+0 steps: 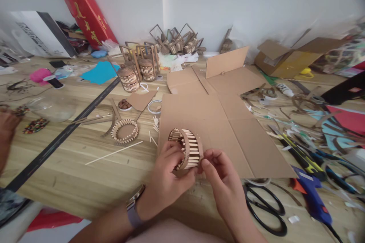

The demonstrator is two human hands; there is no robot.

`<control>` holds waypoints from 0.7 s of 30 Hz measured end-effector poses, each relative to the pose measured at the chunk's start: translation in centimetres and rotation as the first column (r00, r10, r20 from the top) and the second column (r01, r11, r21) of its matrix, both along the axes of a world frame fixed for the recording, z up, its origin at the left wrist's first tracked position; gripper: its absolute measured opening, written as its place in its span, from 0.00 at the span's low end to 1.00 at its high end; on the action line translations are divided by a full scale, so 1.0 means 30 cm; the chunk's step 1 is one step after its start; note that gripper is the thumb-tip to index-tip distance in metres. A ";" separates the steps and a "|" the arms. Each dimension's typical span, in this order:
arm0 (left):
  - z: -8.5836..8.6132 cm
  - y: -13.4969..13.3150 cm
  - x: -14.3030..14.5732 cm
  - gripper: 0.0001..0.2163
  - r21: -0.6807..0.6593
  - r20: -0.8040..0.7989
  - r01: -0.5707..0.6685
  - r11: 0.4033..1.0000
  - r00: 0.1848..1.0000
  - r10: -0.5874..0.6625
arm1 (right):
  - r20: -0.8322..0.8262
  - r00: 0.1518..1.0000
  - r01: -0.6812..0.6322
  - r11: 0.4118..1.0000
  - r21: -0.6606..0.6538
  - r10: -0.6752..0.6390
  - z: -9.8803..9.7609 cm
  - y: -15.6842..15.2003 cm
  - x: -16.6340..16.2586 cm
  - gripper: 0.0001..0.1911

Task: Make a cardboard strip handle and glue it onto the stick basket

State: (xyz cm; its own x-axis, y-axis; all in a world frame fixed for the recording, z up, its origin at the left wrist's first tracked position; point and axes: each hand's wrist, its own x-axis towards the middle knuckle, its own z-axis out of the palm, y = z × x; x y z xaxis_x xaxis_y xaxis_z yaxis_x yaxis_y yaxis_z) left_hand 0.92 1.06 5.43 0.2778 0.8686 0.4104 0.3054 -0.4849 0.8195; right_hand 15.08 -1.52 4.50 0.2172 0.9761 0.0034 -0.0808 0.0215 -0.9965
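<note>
A small round basket (188, 147) made of cardboard rings and wooden sticks is tipped on its side over the wooden floor. My left hand (167, 176) is wrapped around its lower left side, fingers curled inside the rim. My right hand (218, 172) pinches the basket's right edge with thumb and fingers. A watch sits on my left wrist. A flattened cardboard sheet (228, 121) lies just behind the basket.
A half-built ring with sticks (124, 131) and loose sticks lie left. Finished baskets (137, 72) stand farther back. Black scissors (264, 207), a blue glue gun (312, 197) and cutters crowd the right. An open box (288, 59) sits at back right. Another person's hand (5, 133) shows at the left edge.
</note>
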 end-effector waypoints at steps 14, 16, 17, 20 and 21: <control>-0.002 -0.004 -0.021 0.05 0.162 -0.126 0.083 0.983 0.990 -0.063 | -0.045 0.995 -0.090 0.996 -0.004 0.090 -0.002 -0.001 0.003 0.17; -0.001 -0.003 -0.027 0.05 0.160 -0.135 0.078 0.984 0.989 -0.057 | 0.062 0.994 -0.096 0.995 0.012 0.095 -0.003 0.002 0.008 0.18; 0.001 -0.002 -0.032 0.05 0.158 -0.146 0.078 0.984 0.988 -0.055 | 0.137 0.986 -0.103 0.994 0.025 0.099 -0.007 0.004 0.012 0.19; 0.008 0.004 -0.058 0.04 0.156 -0.209 0.088 0.984 0.976 -0.054 | 0.399 0.916 -0.083 0.992 0.098 0.037 -0.035 0.010 0.029 0.18; 0.010 0.008 -0.072 0.04 0.159 -0.234 0.081 0.984 0.971 -0.042 | 0.480 0.877 -0.062 0.989 0.131 -0.009 -0.049 0.013 0.036 0.17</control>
